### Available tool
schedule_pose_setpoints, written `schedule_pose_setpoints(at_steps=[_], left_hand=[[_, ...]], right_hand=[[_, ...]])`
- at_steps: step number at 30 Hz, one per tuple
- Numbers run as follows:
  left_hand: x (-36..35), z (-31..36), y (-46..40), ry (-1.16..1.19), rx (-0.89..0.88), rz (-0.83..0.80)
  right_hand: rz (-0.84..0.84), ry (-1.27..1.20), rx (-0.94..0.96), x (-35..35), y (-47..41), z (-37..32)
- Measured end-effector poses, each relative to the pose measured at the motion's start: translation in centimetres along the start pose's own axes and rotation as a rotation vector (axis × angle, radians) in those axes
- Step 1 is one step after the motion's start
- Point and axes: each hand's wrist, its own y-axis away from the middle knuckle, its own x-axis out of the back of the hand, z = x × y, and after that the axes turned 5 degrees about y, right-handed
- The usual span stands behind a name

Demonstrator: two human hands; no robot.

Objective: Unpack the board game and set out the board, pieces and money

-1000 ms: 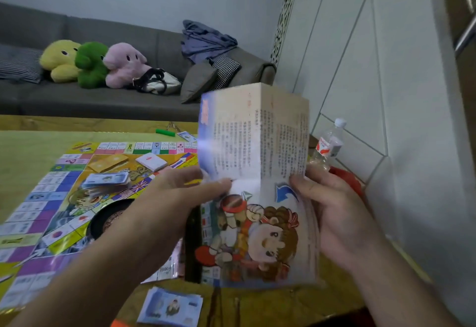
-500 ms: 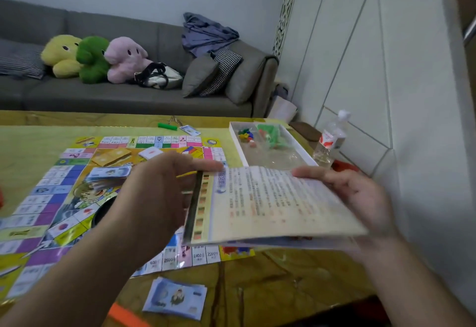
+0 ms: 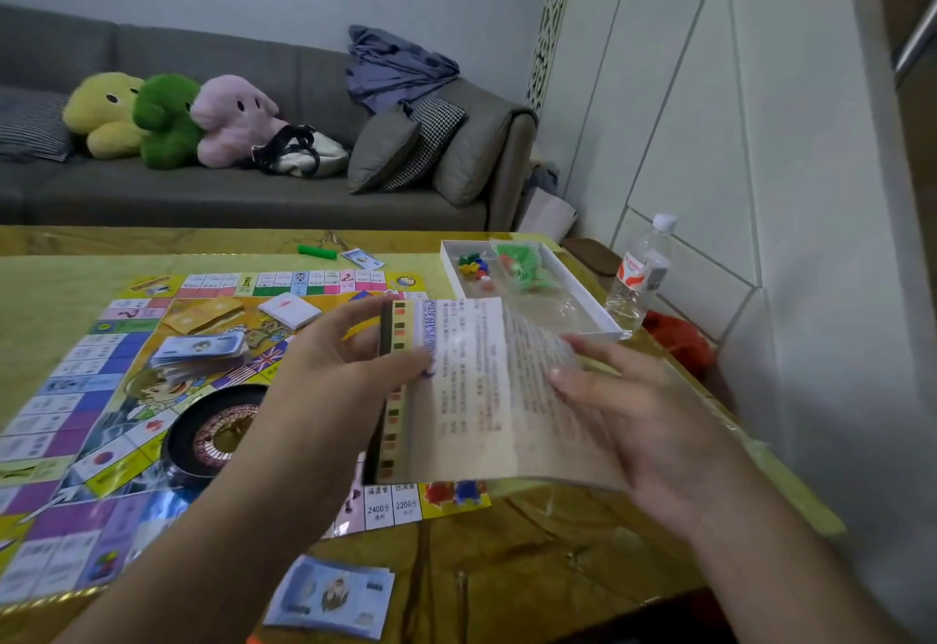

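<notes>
The game board lies unfolded on the wooden table. On it sit a roulette wheel, a stack of blue money, a yellow card deck and a white card deck. Above the board's right edge I hold a printed rules sheet. My left hand pinches its left edge. My right hand lies flat with straight fingers on its right part. The open white box holds coloured pieces and green pieces. Another money stack lies near the table's front edge.
A water bottle stands right of the box, with something red beside it. A green marker and a small card lie behind the board. A grey sofa with plush toys is beyond the table. A white wall is close on the right.
The sheet has gone from upright, showing a cartoon picture, to lying nearly flat with its text side up. My right hand has moved from gripping its edge to lying flat on it.
</notes>
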Motion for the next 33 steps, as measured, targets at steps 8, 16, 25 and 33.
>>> schedule_pose_setpoints(at_steps=[8, 16, 25, 33], left_hand=[[-2.9, -1.1, -0.4, -0.165, 0.093, -0.037], [-3.5, -0.8, -1.0, -0.027, 0.278, -0.129], [-4.1, -2.2, -1.5, -0.108, 0.134, -0.059], [-4.7, -2.5, -2.3, -0.155, 0.16, -0.044]], right_hand=[[0.097, -0.092, -0.017, -1.0, -0.3, 0.9], [0.286, 0.207, 0.173, -2.2, -0.5, 1.6], [0.345, 0.518, 0.241, -1.1, -0.4, 1.9], [0.229, 0.545, 0.117, -0.2, -0.6, 2.4]])
